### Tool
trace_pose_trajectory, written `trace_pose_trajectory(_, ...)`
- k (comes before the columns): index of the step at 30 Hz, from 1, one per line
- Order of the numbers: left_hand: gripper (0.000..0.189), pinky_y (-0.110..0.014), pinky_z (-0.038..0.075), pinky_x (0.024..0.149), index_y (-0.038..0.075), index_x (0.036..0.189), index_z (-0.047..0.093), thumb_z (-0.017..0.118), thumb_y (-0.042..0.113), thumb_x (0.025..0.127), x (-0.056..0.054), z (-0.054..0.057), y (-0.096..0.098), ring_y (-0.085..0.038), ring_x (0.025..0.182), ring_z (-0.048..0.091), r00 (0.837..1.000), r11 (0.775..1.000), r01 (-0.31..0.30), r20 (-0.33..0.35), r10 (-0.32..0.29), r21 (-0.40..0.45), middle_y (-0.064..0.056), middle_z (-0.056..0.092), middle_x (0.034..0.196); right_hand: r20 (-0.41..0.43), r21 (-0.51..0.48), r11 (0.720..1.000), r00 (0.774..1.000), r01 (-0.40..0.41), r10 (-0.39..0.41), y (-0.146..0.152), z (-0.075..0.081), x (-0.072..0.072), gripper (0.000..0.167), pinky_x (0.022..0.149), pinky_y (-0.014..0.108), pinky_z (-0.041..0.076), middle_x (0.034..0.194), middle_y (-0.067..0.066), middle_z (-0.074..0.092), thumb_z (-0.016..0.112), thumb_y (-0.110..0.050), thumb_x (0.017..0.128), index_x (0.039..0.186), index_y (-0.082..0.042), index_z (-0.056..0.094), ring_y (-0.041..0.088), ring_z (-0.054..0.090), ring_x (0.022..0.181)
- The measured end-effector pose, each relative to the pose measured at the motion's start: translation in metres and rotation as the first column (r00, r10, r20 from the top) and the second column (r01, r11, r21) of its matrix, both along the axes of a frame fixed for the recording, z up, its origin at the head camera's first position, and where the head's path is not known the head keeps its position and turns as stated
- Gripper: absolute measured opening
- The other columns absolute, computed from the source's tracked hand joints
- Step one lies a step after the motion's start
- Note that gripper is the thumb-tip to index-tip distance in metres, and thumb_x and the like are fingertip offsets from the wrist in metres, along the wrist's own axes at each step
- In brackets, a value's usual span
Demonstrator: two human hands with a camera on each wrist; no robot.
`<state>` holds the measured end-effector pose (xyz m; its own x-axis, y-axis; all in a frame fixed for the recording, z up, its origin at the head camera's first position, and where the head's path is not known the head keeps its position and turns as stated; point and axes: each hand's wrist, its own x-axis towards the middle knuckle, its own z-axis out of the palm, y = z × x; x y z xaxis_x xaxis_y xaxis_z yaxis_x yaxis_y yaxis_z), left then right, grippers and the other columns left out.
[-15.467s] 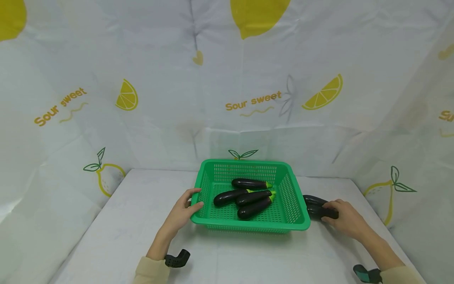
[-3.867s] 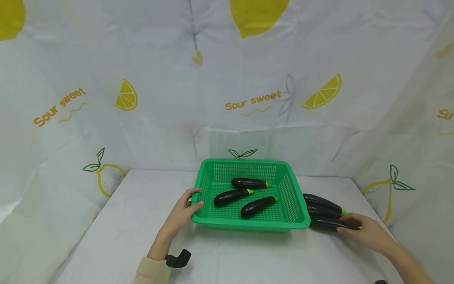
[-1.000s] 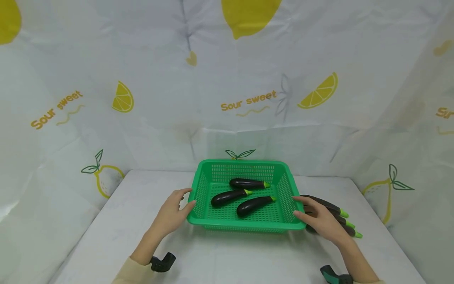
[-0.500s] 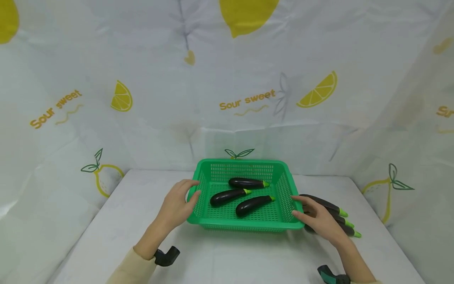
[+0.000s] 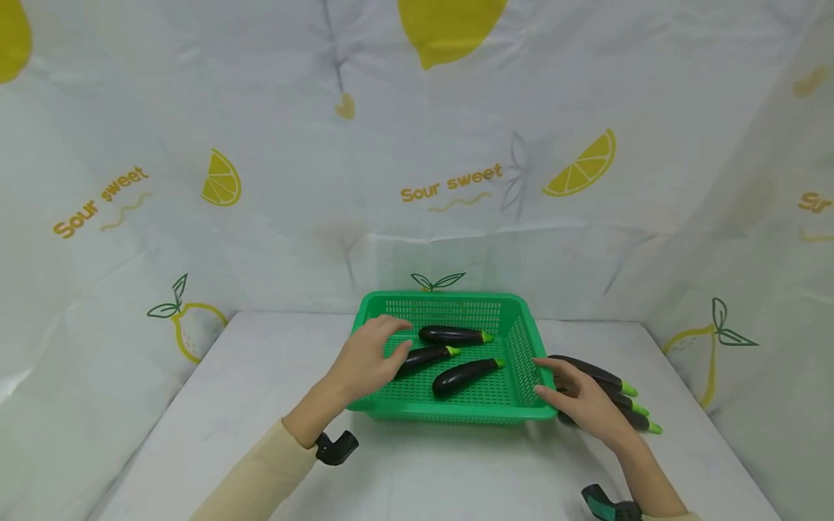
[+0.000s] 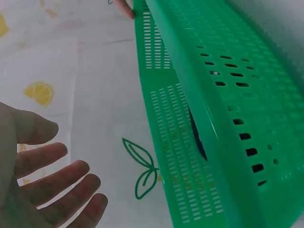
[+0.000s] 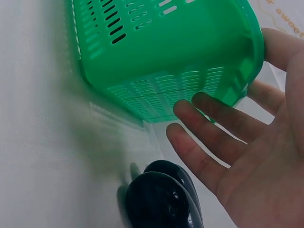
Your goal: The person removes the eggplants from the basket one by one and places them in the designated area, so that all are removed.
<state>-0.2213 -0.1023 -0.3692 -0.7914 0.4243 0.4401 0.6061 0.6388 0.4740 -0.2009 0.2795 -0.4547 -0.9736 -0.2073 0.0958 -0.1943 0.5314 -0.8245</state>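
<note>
A green plastic basket (image 5: 456, 413) stands on the white table with three eggplants inside: a back eggplant (image 5: 452, 336), a left eggplant (image 5: 426, 357) and a front eggplant (image 5: 464, 378). My left hand (image 5: 366, 360) hovers over the basket's left side, thumb and fingers apart and nothing between them. It hides part of the left eggplant. At the right rim, my right hand (image 5: 584, 400) holds the basket, its thumb and index finger over the edge and the other fingers along the outer wall. Just beneath it lie three more eggplants (image 5: 593, 372), partly covered by the hand.
The white tabletop (image 5: 274, 391) runs round the basket. Behind and at both sides hangs a white sheet (image 5: 293, 239) printed with lemons and words. A black device (image 5: 336, 448) is strapped to the left wrist, another device (image 5: 609, 504) to the right.
My left hand has left the left rim and moved right over the basket. My right hand, earlier on the eggplants outside, now holds the right rim. One fewer eggplant lies inside than 15.5 seconds ago.
</note>
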Motion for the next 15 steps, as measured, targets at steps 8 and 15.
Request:
trace_pose_trajectory(8, 0.034, -0.044, 0.051, 0.097, 0.008, 0.133, 0.063, 0.061, 0.024, 0.103, -0.014, -0.006, 0.030, -0.028, 0.121, 0.060, 0.998, 0.989, 0.038, 0.046, -0.032, -0.143, -0.010, 0.064, 0.130, 0.004, 0.008, 1.000, 1.000, 0.005, -0.005, -0.002, 0.001, 0.000, 0.059, 0.086, 0.041, 0.052, 0.141, 0.023, 0.053, 0.066, -0.032, 0.101, 0.150, -0.008, 0.046, 0.042, 0.058, 0.123)
trace_pose_trajectory(15, 0.039, -0.043, 0.051, 0.095, 0.012, 0.140, 0.058, 0.058, 0.029, 0.105, -0.023, -0.021, 0.054, -0.026, 0.120, 0.060, 0.992, 0.966, 0.063, 0.122, -0.033, -0.251, -0.008, 0.060, 0.134, 0.009, 0.011, 1.000, 1.000, 0.014, -0.014, -0.003, 0.003, 0.002, 0.059, 0.093, 0.056, 0.050, 0.145, 0.026, 0.050, 0.066, -0.032, 0.101, 0.150, -0.008, 0.046, 0.048, 0.054, 0.126)
